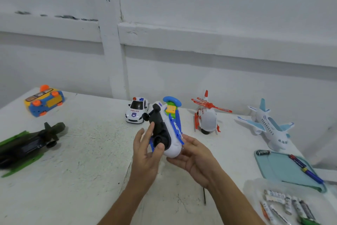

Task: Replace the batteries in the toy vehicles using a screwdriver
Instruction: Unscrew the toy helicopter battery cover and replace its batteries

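Observation:
I hold a white and blue toy plane (168, 129) above the table, turned so its black underside with wheels faces me. My right hand (193, 157) cups its white nose from below, fingers curled around it. My left hand (145, 150) touches the black underside, thumb on the wheel housing, fingers nearly straight. A screwdriver with a blue and red handle (304, 167) lies on the teal tray (273, 166) at the right. Several loose batteries (288, 206) lie in a clear bag at the lower right. One dark battery (263, 152) rests on the tray's far corner.
On the white table (82, 151) stand a police car (136, 112), a green and blue toy (172, 104) behind the plane, a red and white helicopter (207, 119), and a white airliner (268, 126). At left lie an overturned yellow-blue car (44, 100) and a dark green plane (31, 144).

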Demonstrator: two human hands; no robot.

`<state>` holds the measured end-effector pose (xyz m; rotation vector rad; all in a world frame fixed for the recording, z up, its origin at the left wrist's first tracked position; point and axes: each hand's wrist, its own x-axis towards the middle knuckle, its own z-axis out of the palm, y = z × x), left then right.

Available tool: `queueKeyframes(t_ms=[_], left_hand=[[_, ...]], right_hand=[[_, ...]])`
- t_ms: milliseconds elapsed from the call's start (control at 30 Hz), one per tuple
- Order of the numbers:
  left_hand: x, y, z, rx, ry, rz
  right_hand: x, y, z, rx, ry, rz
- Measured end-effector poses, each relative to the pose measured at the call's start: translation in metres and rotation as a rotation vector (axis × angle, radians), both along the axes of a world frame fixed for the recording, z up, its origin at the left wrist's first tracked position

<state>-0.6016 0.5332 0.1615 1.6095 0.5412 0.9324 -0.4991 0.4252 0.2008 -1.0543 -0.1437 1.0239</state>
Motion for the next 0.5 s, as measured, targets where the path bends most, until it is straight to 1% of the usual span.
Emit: queueKeyframes(t_ms=[67,167,200,300,400,500], left_hand=[[0.000,0.002,-0.002,0.042,0.051,0.042],[-0.001,-0.002,-0.004,0.171,0.123,0.047],[0.000,-0.004,-0.005,0.162,0.121,0.030],[0.003,-0.010,0.000,0.020,0.053,-0.027],[0.003,-0.011,0.004,-0.051,-0.005,-0.057],[0.002,-0.010,0.004,-0.075,0.000,-0.048]], right_hand=[[0.006,0.000,-0.001,0.023,-0.060,-0.074],[0.013,0.001,-0.004,-0.026,-0.224,-0.164],[0.014,0.002,-0.005,-0.047,-0.280,-0.192],[0.016,0.005,-0.010,-0.096,-0.446,-0.235],[0.019,0.005,-0.012,-0.111,-0.506,-0.229],[0.022,0.007,-0.012,-0.127,-0.555,-0.175]])
